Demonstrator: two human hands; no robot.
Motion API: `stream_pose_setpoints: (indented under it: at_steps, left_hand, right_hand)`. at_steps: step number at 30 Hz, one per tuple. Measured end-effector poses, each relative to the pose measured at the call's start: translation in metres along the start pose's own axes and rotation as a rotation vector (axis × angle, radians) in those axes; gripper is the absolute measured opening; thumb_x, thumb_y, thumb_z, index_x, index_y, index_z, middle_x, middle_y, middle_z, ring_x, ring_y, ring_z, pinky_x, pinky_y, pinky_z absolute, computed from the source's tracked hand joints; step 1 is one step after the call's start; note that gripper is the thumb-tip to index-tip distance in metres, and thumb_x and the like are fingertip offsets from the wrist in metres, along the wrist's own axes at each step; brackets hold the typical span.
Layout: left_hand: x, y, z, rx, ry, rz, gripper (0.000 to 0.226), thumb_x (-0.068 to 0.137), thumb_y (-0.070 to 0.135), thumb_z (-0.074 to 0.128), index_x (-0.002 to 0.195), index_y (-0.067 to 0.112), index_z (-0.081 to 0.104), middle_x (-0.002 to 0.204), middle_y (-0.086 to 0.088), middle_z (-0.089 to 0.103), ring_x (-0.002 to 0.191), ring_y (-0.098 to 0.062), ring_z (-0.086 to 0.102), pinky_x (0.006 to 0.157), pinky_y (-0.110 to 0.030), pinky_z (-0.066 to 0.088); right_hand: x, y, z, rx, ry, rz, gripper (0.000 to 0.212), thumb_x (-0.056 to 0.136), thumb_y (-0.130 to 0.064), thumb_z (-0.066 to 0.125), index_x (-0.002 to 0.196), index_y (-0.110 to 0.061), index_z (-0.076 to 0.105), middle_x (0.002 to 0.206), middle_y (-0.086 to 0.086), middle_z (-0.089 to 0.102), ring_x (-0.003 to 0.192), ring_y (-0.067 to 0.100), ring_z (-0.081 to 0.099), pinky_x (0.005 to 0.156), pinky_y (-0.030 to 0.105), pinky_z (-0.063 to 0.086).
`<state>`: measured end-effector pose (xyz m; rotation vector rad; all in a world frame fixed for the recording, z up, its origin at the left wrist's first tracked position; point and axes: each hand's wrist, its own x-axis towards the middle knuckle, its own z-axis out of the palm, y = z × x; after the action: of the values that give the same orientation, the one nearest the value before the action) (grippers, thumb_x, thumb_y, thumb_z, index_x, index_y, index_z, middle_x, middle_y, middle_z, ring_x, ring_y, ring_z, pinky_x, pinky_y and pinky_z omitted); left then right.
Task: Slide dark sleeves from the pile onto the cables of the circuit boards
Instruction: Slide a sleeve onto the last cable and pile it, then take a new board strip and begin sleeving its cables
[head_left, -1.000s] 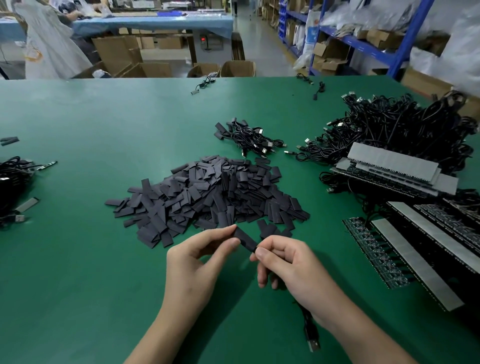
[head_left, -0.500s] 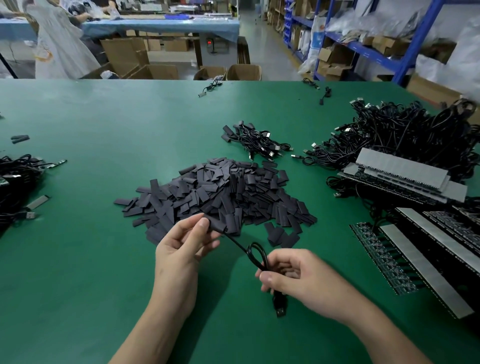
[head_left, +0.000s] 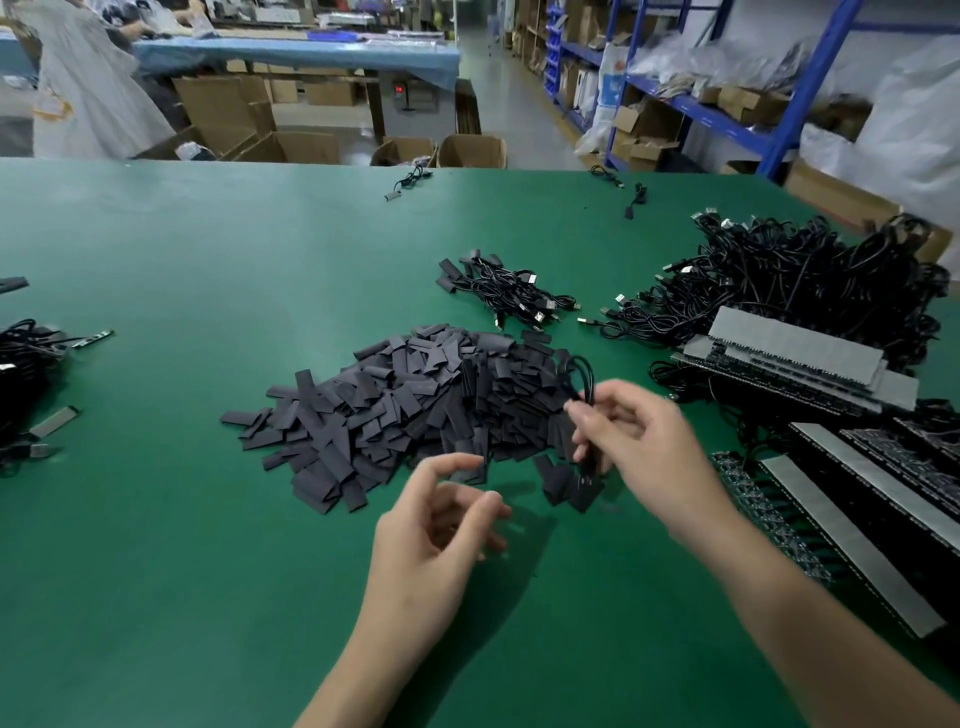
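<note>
Over the right flank of the pile of dark sleeves (head_left: 415, 405), our right hand (head_left: 639, 441) now holds a looped black cable (head_left: 581, 376). Its grip is closed around the strands, and the loop stands up above the fingers. Half a second ago that hand sat low and near us, with the cable stretched across to our left hand, which pinched a sleeve at the pile's near edge. That link is gone. Our left hand (head_left: 441, 525) has let go and hovers above the green counter (head_left: 156, 519), fingers loosely curled around nothing, its grip open.

Below the right hand a dark flat piece (head_left: 584, 488) hangs by the pile's edge. It is probably the sleeve now riding on the cable, though motion blur keeps us from ruling out a loose one lying on the counter.

We read this as one cable finished, or nearly so. The sleeve has passed from hand to cable, and the right hand is carrying it off, perhaps toward the small bundle of sleeved cables (head_left: 509, 293) beyond the pile. The left hand is free for the next sleeve. Plenty remains: the big tangle of cables (head_left: 805, 280) and the circuit boards (head_left: 857, 499) at our right lie well apart from both hands.
</note>
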<state>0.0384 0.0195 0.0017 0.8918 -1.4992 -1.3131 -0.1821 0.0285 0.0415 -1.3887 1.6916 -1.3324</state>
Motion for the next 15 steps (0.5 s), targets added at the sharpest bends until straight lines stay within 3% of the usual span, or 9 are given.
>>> stream_pose_setpoints:
  at_steps: [3, 8, 10, 12, 15]
  left_hand:
    - [-0.001, -0.001, 0.003, -0.02, -0.063, -0.009, 0.026, 0.094, 0.031, 0.066, 0.117, 0.02, 0.059, 0.088, -0.007, 0.077, 0.068, -0.025, 0.073, 0.062, -0.027, 0.055]
    - [0.002, -0.003, 0.002, -0.072, -0.084, -0.031, 0.017, 0.094, 0.032, 0.066, 0.111, 0.034, 0.062, 0.087, -0.008, 0.076, 0.069, -0.026, 0.073, 0.065, -0.027, 0.055]
    - [0.002, -0.005, 0.001, -0.086, -0.1, -0.044, 0.018, 0.092, 0.04, 0.067, 0.109, 0.038, 0.062, 0.088, -0.008, 0.076, 0.069, -0.026, 0.074, 0.065, -0.027, 0.055]
    - [0.003, -0.006, 0.001, -0.093, -0.119, -0.054, 0.02, 0.09, 0.044, 0.067, 0.109, 0.04, 0.062, 0.089, -0.007, 0.077, 0.069, -0.025, 0.074, 0.065, -0.029, 0.056]
    - [0.004, -0.008, 0.0, -0.101, -0.137, -0.062, 0.02, 0.09, 0.045, 0.067, 0.11, 0.041, 0.062, 0.089, -0.007, 0.077, 0.07, -0.025, 0.074, 0.065, -0.03, 0.055]
  right_hand:
    - [0.048, -0.011, 0.005, -0.136, 0.072, -0.028, 0.012, 0.099, -0.03, 0.069, 0.095, -0.018, 0.07, 0.079, 0.0, 0.073, 0.067, 0.01, 0.071, 0.058, 0.02, 0.053]
    - [0.146, -0.028, 0.026, -0.339, 0.13, -0.076, 0.027, 0.098, -0.043, 0.067, 0.107, -0.017, 0.071, 0.083, -0.002, 0.073, 0.073, 0.017, 0.073, 0.074, 0.037, 0.059]
    - [0.185, -0.033, 0.036, -0.401, 0.142, -0.052, 0.032, 0.097, -0.047, 0.067, 0.111, -0.02, 0.071, 0.091, 0.001, 0.074, 0.08, 0.024, 0.074, 0.078, 0.044, 0.061]
    - [0.218, -0.035, 0.043, -0.474, 0.149, -0.008, 0.039, 0.095, -0.054, 0.068, 0.116, -0.021, 0.071, 0.103, 0.003, 0.073, 0.089, 0.025, 0.071, 0.084, 0.043, 0.059]
    - [0.242, -0.03, 0.051, -0.576, 0.118, 0.088, 0.057, 0.093, -0.06, 0.065, 0.132, -0.018, 0.064, 0.133, 0.007, 0.064, 0.12, 0.028, 0.061, 0.099, 0.041, 0.05]
